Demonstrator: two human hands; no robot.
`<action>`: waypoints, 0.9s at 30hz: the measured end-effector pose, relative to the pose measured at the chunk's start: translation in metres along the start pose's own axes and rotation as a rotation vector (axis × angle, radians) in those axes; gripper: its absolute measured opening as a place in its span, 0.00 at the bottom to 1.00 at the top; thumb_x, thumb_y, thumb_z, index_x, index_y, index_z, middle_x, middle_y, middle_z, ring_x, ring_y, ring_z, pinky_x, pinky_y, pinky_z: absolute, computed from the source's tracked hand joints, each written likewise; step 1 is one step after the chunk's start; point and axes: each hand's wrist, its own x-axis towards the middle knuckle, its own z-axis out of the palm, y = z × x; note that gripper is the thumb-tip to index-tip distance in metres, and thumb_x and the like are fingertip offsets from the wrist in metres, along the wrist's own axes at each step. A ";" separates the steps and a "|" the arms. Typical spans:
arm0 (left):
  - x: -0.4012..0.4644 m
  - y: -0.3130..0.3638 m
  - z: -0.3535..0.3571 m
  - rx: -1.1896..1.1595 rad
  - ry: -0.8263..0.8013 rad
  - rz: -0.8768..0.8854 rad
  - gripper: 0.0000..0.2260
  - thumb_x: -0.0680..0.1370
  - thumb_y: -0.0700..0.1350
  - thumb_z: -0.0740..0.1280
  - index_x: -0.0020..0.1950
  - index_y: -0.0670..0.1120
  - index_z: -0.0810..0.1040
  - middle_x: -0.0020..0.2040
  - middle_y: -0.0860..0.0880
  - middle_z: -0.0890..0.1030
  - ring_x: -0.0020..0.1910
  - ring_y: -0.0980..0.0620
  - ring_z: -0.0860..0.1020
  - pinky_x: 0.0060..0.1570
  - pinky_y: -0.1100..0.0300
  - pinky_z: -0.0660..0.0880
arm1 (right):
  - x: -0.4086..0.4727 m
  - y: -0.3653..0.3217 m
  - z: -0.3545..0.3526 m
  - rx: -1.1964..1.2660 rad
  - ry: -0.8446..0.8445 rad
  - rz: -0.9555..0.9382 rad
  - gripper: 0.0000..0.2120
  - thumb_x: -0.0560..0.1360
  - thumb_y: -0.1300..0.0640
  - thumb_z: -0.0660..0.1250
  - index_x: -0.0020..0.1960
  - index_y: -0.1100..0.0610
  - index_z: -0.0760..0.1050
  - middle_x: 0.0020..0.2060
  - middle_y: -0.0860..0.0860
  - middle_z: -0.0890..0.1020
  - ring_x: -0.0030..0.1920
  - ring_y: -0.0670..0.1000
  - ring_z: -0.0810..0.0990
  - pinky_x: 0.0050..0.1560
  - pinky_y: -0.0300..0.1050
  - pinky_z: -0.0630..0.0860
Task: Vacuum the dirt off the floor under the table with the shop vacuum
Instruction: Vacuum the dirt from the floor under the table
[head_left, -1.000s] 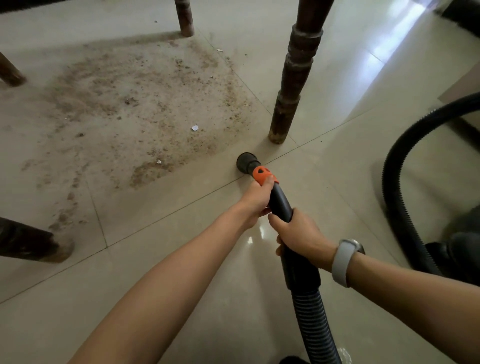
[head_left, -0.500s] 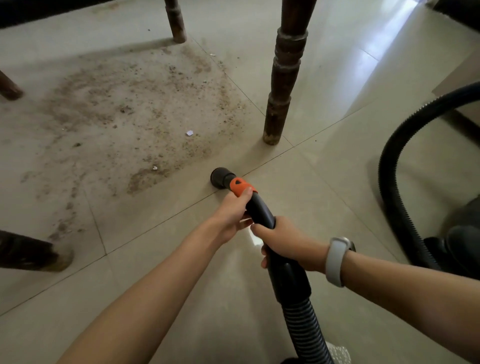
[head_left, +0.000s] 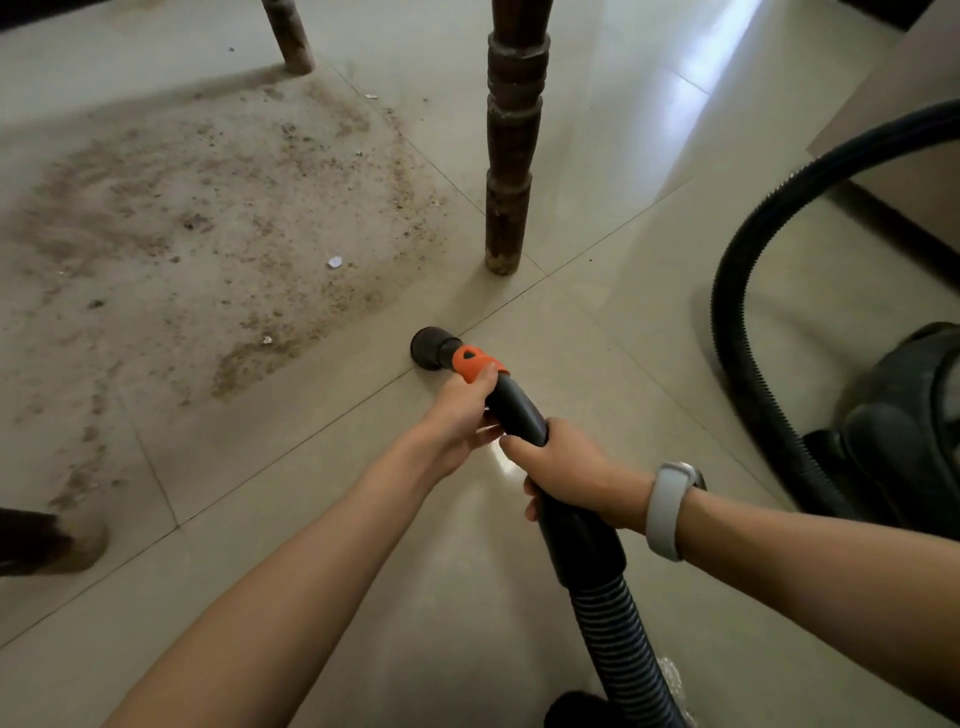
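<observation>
A wide patch of brown dirt (head_left: 218, 228) covers the pale floor tiles between the dark wooden table legs. The black vacuum nozzle (head_left: 430, 347), with an orange collar behind it, sits on a tile seam just right of the dirt's near edge. My left hand (head_left: 460, 410) grips the wand right behind the orange collar. Further back, my right hand (head_left: 563, 467) holds the black wand where it meets the ribbed hose (head_left: 623, 644). A pale band is on my right wrist. The dark shop vacuum body (head_left: 904, 426) stands at the right edge.
A turned table leg (head_left: 511, 156) stands just beyond the nozzle. Another leg (head_left: 288, 36) is at the far back, and a third foot (head_left: 47, 540) at the left edge. The hose loops (head_left: 737, 270) over the floor on the right. A small white scrap (head_left: 335, 262) lies in the dirt.
The nozzle and both hands have shifted left and slightly nearer, away from the turned table leg toward the dirt's near edge. Both grips are unchanged.
</observation>
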 end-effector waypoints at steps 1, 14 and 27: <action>0.004 0.003 0.011 0.010 -0.048 0.007 0.14 0.82 0.49 0.56 0.65 0.44 0.68 0.57 0.45 0.75 0.46 0.50 0.77 0.46 0.57 0.73 | 0.000 0.002 -0.008 0.022 0.051 0.007 0.08 0.77 0.51 0.62 0.44 0.54 0.66 0.33 0.53 0.77 0.27 0.52 0.79 0.27 0.39 0.77; 0.024 -0.016 -0.007 0.088 0.081 0.002 0.09 0.81 0.46 0.58 0.61 0.48 0.70 0.50 0.49 0.73 0.50 0.49 0.75 0.52 0.56 0.70 | 0.056 0.009 -0.100 0.484 0.448 0.075 0.14 0.76 0.55 0.64 0.56 0.61 0.67 0.34 0.55 0.74 0.29 0.54 0.77 0.33 0.48 0.79; 0.022 -0.024 -0.006 0.232 0.021 0.041 0.10 0.81 0.48 0.58 0.60 0.47 0.72 0.53 0.48 0.76 0.47 0.52 0.76 0.45 0.61 0.73 | 0.061 -0.005 -0.092 0.705 0.344 0.089 0.15 0.77 0.54 0.64 0.58 0.59 0.64 0.35 0.55 0.75 0.31 0.53 0.78 0.35 0.47 0.80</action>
